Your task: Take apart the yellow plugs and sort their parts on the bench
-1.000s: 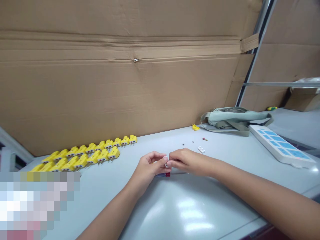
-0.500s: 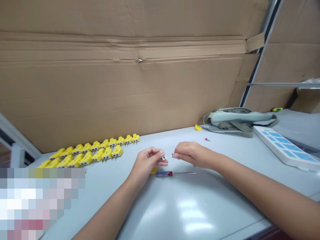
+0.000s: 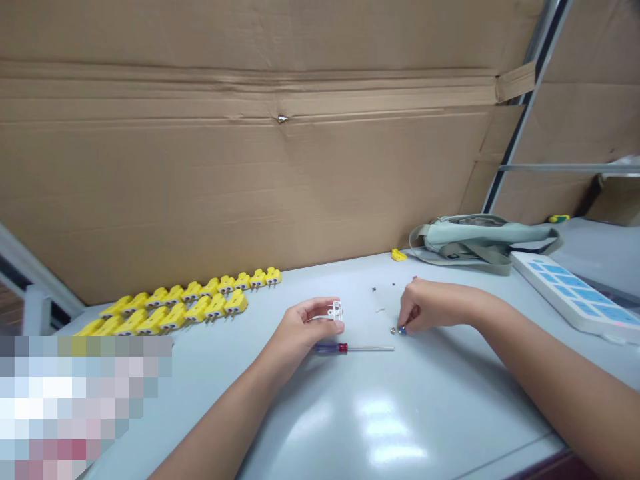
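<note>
My left hand (image 3: 313, 323) is closed around a small white plastic piece (image 3: 337, 311), held upright between thumb and fingers just above the table. To the right, my right hand (image 3: 425, 307) reaches down to the tabletop, its fingertips pinched on a tiny blue part (image 3: 402, 330). A small metal piece (image 3: 393, 331) lies right beside those fingertips. Below my left hand rests a screwdriver (image 3: 370, 349) with a purple and red handle, its grip partly hidden by the hand. Further back lie a dark screw (image 3: 374, 289) and a small whitish sliver (image 3: 381, 309).
Two rows of yellow plugs (image 3: 200, 308) stand along the left back edge. A yellow cover piece (image 3: 398, 255) lies at the back near a grey-green bag (image 3: 475, 237). On the right is a white power strip-like panel with blue areas (image 3: 575, 287). Cardboard (image 3: 250, 193) walls the back.
My right hand has moved right and down to the tabletop with the blue part. My left hand has turned the white piece upright. Small metal parts behind the hands now show.
</note>
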`<state>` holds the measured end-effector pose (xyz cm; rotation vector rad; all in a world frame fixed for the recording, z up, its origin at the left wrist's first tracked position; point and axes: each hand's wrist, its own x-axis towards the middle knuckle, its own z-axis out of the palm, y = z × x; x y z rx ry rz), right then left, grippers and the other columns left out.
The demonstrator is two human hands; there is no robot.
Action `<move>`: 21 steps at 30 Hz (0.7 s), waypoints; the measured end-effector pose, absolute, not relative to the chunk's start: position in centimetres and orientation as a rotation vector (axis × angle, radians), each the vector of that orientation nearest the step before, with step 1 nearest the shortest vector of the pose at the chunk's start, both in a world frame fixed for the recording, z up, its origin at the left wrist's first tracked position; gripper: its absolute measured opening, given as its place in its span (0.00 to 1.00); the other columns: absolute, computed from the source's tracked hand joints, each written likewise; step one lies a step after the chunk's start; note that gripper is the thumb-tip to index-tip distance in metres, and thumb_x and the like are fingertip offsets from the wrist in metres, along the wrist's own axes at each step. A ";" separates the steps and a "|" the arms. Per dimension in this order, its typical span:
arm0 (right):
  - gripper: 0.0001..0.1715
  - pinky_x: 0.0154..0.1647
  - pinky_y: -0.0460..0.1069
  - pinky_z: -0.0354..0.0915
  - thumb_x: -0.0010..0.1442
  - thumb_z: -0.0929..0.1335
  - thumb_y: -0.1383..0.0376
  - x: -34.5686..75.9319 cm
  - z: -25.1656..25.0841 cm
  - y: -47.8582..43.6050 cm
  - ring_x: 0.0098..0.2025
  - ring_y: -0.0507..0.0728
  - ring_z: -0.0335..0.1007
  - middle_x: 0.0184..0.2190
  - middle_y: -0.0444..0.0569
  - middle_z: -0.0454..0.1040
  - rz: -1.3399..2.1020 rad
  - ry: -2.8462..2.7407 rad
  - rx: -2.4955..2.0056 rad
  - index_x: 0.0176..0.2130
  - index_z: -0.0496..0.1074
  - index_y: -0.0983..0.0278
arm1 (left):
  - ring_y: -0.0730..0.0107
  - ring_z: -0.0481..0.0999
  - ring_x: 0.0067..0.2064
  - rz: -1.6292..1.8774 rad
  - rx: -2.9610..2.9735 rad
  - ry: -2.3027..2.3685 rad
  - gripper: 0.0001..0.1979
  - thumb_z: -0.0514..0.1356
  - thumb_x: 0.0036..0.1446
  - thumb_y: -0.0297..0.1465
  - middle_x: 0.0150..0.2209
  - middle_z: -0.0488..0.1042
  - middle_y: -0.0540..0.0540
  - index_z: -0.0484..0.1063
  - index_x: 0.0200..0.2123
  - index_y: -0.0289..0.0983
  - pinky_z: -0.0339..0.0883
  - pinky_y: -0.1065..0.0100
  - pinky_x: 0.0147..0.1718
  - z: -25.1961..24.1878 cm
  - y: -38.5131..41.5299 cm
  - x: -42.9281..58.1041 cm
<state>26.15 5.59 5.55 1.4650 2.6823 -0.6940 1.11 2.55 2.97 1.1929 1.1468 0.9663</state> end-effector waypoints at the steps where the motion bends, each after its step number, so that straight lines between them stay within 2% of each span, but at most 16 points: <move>1: 0.10 0.32 0.48 0.62 0.46 0.69 0.68 26.0 5.6 5.5 0.32 0.56 0.70 0.26 0.44 0.77 -0.694 2.679 1.461 0.30 0.79 0.58 | 0.70 0.75 0.34 0.958 1.208 1.164 0.21 0.68 0.39 0.26 0.39 0.74 0.44 0.74 0.41 0.36 0.68 0.69 0.36 3.0 2.5 1.1; 4: 0.11 0.32 0.48 0.63 0.46 0.69 0.69 26.0 5.5 5.6 0.32 0.56 0.71 0.28 0.45 0.78 -0.726 2.684 1.441 0.31 0.79 0.57 | 0.71 0.74 0.34 0.950 1.228 1.189 0.21 0.69 0.38 0.26 0.39 0.74 0.45 0.74 0.41 0.37 0.67 0.71 0.35 3.0 2.6 1.1; 10: 0.08 0.32 0.46 0.64 0.47 0.70 0.66 26.1 5.7 5.6 0.31 0.55 0.72 0.27 0.45 0.77 -0.847 2.738 1.397 0.32 0.78 0.60 | 0.71 0.74 0.28 0.923 1.216 1.178 0.23 0.69 0.36 0.27 0.26 0.74 0.49 0.73 0.41 0.35 0.66 0.69 0.32 2.8 2.6 1.2; 13: 0.09 0.31 0.46 0.64 0.49 0.70 0.63 25.3 6.1 4.7 0.31 0.54 0.72 0.29 0.47 0.76 -0.735 2.936 1.417 0.33 0.76 0.62 | 0.71 0.73 0.27 0.947 1.247 1.185 0.20 0.69 0.36 0.27 0.27 0.74 0.49 0.74 0.38 0.34 0.66 0.69 0.31 3.1 2.3 1.5; 18: 0.22 0.35 0.46 0.65 0.53 0.68 0.63 22.4 5.5 2.8 0.36 0.53 0.70 0.43 0.50 0.71 -0.552 3.365 1.121 0.49 0.68 0.57 | 0.72 0.73 0.29 0.881 1.309 1.139 0.16 0.67 0.36 0.24 0.31 0.75 0.48 0.74 0.34 0.36 0.67 0.70 0.32 3.5 1.9 2.2; 21: 0.17 0.33 0.47 0.65 0.57 0.65 0.63 21.1 4.3 2.4 0.36 0.54 0.69 0.44 0.51 0.68 -0.419 3.391 1.111 0.47 0.70 0.57 | 0.69 0.74 0.32 0.820 1.324 1.085 0.14 0.64 0.38 0.22 0.30 0.76 0.47 0.75 0.33 0.36 0.66 0.70 0.34 3.7 1.5 2.5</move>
